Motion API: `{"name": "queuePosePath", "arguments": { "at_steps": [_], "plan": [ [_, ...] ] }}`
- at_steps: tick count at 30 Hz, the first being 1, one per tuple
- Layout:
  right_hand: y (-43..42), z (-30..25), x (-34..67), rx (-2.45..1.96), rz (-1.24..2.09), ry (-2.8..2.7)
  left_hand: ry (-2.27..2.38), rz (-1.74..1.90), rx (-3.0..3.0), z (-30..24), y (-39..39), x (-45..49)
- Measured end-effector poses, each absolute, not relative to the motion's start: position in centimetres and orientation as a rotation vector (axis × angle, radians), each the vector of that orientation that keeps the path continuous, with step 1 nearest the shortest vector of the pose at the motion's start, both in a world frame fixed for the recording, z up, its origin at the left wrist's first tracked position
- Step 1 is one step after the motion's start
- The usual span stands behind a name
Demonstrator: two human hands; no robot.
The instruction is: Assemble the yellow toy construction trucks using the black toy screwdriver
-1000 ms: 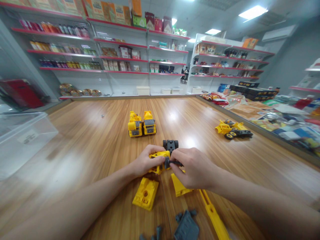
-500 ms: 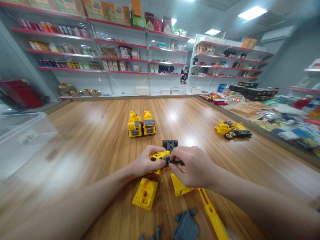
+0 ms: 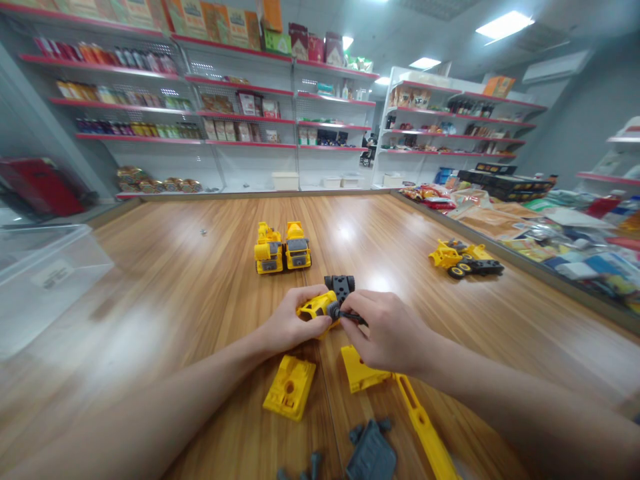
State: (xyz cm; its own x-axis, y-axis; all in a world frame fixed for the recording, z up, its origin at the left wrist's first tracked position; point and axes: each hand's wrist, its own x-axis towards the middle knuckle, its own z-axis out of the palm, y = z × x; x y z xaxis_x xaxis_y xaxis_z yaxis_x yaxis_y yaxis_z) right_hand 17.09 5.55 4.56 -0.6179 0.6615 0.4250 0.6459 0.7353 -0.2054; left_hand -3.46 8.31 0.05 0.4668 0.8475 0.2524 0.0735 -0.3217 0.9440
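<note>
My left hand [image 3: 295,321] is wrapped round a yellow toy truck cab [image 3: 315,307] with a grey part at its right end. The fingers of my right hand [image 3: 383,327] pinch a thin dark tool, perhaps a small screwdriver [image 3: 356,317], whose tip meets that grey part. Just behind the hands rests a black wheeled chassis [image 3: 341,287]. Nearer me lie a flat yellow base piece [image 3: 290,388], a yellow angled piece [image 3: 361,371] partly under my right hand, a long yellow arm piece [image 3: 425,430] and a grey piece [image 3: 373,450].
Two yellow toy trucks [image 3: 283,248] stand side by side farther back. Another yellow toy vehicle [image 3: 465,260] is at the right. Small grey screws [image 3: 315,463] lie at the near edge. A clear plastic bin [image 3: 50,280] stands at the left; packaged goods [image 3: 560,233] are heaped beyond the right edge.
The yellow cab has turned slightly in my left hand, so its grey end now faces the tool more. The dark tool is tilted a little differently; the loose pieces stay put.
</note>
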Motion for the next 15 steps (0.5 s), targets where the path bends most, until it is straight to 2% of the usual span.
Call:
{"name": "queuePosePath", "arguments": {
  "at_steps": [15],
  "plan": [
    [5.6, 4.5, 17.0, -1.039, 0.044, -2.463, 0.722, 1.105, 2.112, 1.2, 7.9, -2.8]
  ]
}}
